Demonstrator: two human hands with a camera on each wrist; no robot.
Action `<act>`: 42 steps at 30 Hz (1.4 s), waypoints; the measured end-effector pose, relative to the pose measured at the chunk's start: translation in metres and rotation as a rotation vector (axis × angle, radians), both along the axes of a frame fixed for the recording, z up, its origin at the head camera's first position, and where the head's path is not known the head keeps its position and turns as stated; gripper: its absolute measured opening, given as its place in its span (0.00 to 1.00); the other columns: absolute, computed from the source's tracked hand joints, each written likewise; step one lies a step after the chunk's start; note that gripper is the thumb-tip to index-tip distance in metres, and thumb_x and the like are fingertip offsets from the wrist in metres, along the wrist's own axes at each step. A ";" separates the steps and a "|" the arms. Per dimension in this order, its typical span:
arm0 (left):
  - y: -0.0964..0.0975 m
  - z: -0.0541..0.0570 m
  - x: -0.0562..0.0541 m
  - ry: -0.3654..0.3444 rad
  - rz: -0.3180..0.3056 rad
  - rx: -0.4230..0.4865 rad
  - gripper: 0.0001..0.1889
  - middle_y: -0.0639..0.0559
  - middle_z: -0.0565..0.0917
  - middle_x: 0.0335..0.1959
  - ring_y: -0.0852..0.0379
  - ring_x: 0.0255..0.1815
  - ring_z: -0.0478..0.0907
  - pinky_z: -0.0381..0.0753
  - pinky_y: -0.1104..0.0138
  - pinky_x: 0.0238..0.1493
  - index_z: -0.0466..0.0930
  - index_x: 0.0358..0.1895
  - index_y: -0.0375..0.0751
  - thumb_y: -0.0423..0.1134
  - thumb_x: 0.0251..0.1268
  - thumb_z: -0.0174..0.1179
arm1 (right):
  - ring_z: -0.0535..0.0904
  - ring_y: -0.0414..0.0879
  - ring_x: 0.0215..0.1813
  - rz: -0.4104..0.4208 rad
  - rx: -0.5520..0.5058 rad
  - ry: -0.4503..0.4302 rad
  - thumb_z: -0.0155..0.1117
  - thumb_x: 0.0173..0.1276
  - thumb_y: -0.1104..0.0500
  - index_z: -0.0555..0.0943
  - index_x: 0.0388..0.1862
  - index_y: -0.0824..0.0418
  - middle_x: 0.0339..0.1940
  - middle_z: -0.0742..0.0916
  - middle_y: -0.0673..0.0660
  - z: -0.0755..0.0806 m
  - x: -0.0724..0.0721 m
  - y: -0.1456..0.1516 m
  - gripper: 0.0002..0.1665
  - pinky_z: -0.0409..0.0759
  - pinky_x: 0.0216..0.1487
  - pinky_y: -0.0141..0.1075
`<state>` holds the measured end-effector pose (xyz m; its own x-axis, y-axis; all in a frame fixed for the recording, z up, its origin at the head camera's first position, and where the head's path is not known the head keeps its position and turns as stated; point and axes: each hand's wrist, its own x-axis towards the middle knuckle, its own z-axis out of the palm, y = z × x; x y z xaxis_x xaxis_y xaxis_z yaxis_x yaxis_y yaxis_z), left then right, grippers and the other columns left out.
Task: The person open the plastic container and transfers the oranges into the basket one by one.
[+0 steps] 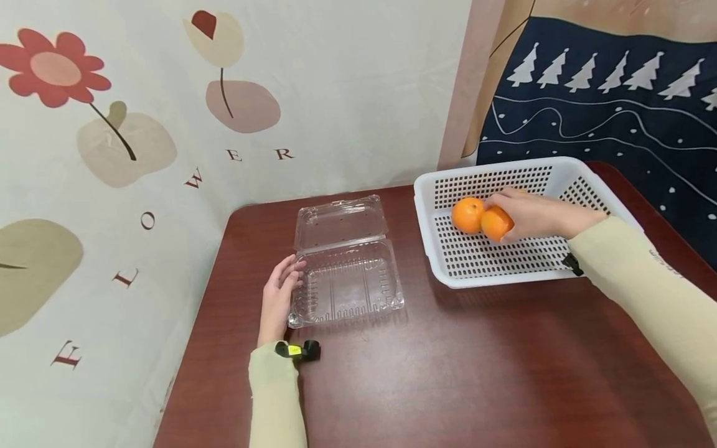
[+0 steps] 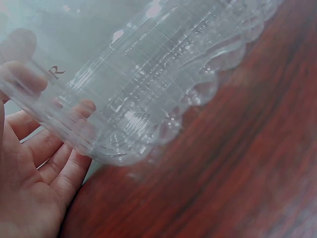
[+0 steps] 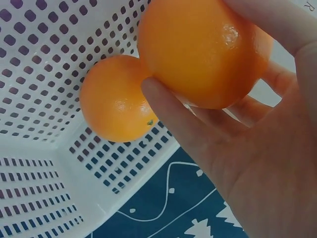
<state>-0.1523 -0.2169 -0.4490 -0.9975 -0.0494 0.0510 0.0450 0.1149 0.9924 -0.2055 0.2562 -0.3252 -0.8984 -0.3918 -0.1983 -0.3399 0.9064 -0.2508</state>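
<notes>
In the head view, my right hand (image 1: 529, 214) is inside the white plastic basket (image 1: 442, 264), its fingers and thumb gripping an orange (image 1: 496, 224). A second orange (image 1: 467, 215) sits close to the left of the held one. Behind the hand, a sliver of orange (image 1: 522, 190) shows, mostly hidden. From the right wrist, the gripped orange (image 3: 203, 49) appears large, with another orange (image 3: 119, 99) near the basket's corner. My left hand (image 1: 278, 298) touches the left rim of a clear plastic clamshell box (image 1: 350, 283), fingers loosely extended; some fingertips (image 2: 86, 106) show through the plastic.
The box's lid (image 1: 342, 223) lies folded back toward the wall. Everything stands on a dark red-brown table (image 1: 448, 373). A pale flower-print wall covering (image 1: 347, 93) rises at the back and left, and a navy tree-print cloth (image 1: 605, 118) hangs behind the basket.
</notes>
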 end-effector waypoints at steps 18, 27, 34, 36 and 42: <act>-0.006 -0.018 -0.008 0.036 0.013 -0.012 0.21 0.53 0.76 0.53 0.52 0.52 0.71 0.71 0.63 0.51 0.65 0.61 0.54 0.46 0.65 0.50 | 0.69 0.53 0.47 -0.001 0.055 -0.037 0.73 0.41 0.54 0.69 0.56 0.57 0.55 0.70 0.61 -0.008 -0.011 0.005 0.40 0.71 0.44 0.49; -0.005 -0.006 -0.006 -0.007 -0.011 -0.016 0.21 0.49 0.75 0.54 0.50 0.52 0.72 0.69 0.59 0.53 0.64 0.62 0.50 0.42 0.66 0.49 | 0.68 0.52 0.46 0.019 0.104 -0.062 0.72 0.41 0.54 0.69 0.57 0.63 0.53 0.71 0.60 -0.013 -0.010 0.003 0.42 0.71 0.45 0.49; 0.000 0.010 0.000 0.005 -0.011 -0.031 0.21 0.43 0.73 0.55 0.45 0.53 0.70 0.68 0.55 0.54 0.62 0.63 0.43 0.37 0.67 0.47 | 0.67 0.53 0.45 0.019 0.148 -0.064 0.72 0.39 0.54 0.69 0.58 0.64 0.53 0.70 0.61 -0.012 -0.013 -0.001 0.44 0.71 0.43 0.49; 0.000 0.011 0.000 0.008 -0.007 -0.028 0.21 0.43 0.73 0.55 0.45 0.53 0.70 0.68 0.55 0.53 0.62 0.63 0.43 0.38 0.67 0.47 | 0.68 0.54 0.45 0.027 0.167 -0.046 0.72 0.39 0.54 0.69 0.58 0.65 0.53 0.70 0.61 -0.011 -0.015 -0.003 0.44 0.71 0.44 0.49; -0.005 -0.005 -0.005 0.011 0.001 -0.002 0.21 0.47 0.74 0.54 0.48 0.52 0.71 0.70 0.59 0.52 0.64 0.62 0.48 0.41 0.66 0.48 | 0.68 0.54 0.46 0.041 0.185 -0.035 0.72 0.38 0.56 0.68 0.57 0.67 0.52 0.71 0.62 -0.013 -0.018 -0.006 0.44 0.70 0.46 0.50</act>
<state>-0.1578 -0.2217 -0.4540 -0.9968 -0.0503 0.0622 0.0559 0.1173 0.9915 -0.2237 0.2504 -0.3381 -0.8740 -0.3816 -0.3007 -0.3711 0.9239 -0.0937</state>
